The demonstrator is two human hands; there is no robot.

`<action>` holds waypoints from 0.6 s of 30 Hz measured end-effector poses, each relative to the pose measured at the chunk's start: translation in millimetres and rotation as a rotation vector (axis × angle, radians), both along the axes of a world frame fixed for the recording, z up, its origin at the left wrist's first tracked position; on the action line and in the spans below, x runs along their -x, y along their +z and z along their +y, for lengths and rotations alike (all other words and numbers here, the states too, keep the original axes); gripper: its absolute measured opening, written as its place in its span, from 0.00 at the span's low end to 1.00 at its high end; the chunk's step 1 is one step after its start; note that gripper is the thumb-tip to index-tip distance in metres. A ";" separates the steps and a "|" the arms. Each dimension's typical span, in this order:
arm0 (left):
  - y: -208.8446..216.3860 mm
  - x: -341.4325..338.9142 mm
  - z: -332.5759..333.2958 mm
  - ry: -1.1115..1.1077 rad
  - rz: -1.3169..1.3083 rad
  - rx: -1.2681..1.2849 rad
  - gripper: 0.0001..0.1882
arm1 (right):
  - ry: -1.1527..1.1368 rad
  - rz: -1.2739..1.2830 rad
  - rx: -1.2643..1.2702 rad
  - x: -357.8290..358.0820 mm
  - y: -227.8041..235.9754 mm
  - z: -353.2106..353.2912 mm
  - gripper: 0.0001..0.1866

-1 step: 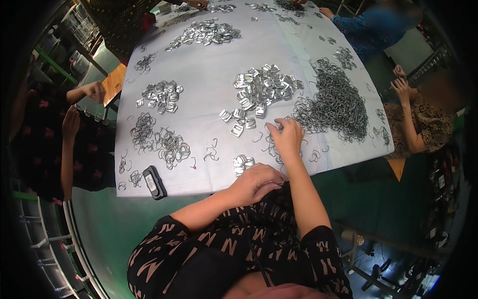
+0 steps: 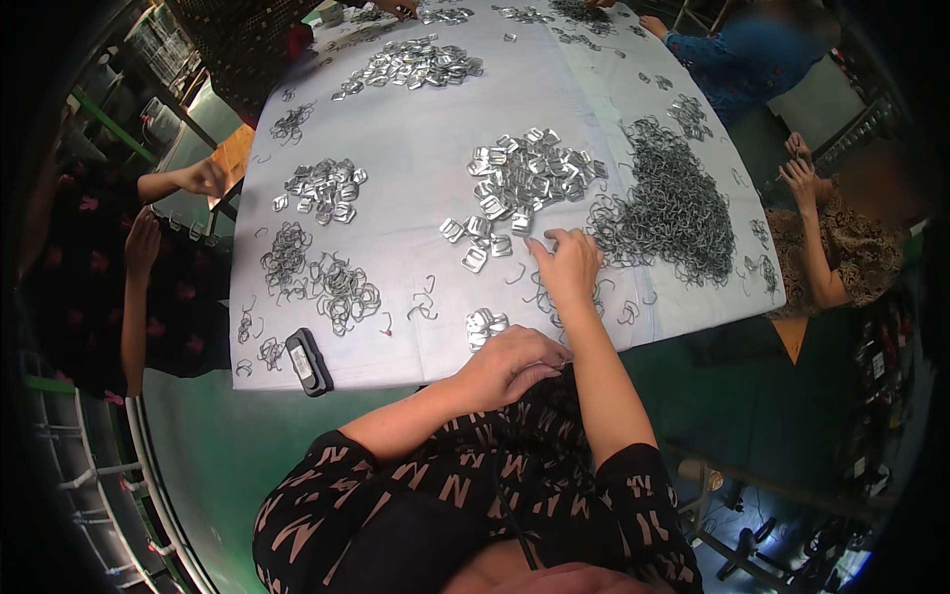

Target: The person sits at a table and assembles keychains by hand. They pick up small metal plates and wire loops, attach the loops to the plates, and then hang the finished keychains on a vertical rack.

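1. The left hand (image 2: 507, 368) is at the near edge of the white-covered worktop (image 2: 406, 188), thumb and forefinger pressed together on what seems to be a small silvery metal piece (image 2: 564, 363), too small to identify.
2. The right hand (image 2: 567, 269) reaches farther forward, apart from the left, thumb and fingers spread, with nothing visible between them.
3. Thin grey bent wires (image 2: 541, 295) lie scattered beneath and beside it; a dense grey wire heap (image 2: 678, 198) is to its right, and a heap of flat silver frame-shaped pieces (image 2: 534, 173) lies beyond.
4. A small silver cluster (image 2: 485, 327) sits just beside the left hand.
5. The wires probably hook together, so lifting one by its end with the fingertips should work best, while the left pinch stays light and steady.
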State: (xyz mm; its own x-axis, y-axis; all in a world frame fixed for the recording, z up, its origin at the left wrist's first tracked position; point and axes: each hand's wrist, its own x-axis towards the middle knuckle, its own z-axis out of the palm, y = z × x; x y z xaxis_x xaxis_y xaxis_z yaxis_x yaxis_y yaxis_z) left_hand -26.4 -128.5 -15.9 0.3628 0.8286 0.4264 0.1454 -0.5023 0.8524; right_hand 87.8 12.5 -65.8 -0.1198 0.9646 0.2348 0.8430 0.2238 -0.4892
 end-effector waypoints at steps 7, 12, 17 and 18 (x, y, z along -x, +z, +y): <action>-9.5 12.9 1.8 0.146 0.026 0.079 0.06 | 0.028 0.142 0.155 21.5 -16.2 29.0 0.15; -13.1 8.9 22.4 0.243 -0.048 0.186 0.04 | 0.221 1.107 0.494 -29.6 19.8 -15.2 0.06; -13.2 -7.7 36.9 0.257 0.060 0.104 0.04 | 0.214 1.041 0.413 -77.3 39.9 -67.5 0.05; -13.2 -13.0 36.8 0.239 0.083 0.109 0.05 | 0.222 1.019 0.376 -83.5 43.1 -75.2 0.06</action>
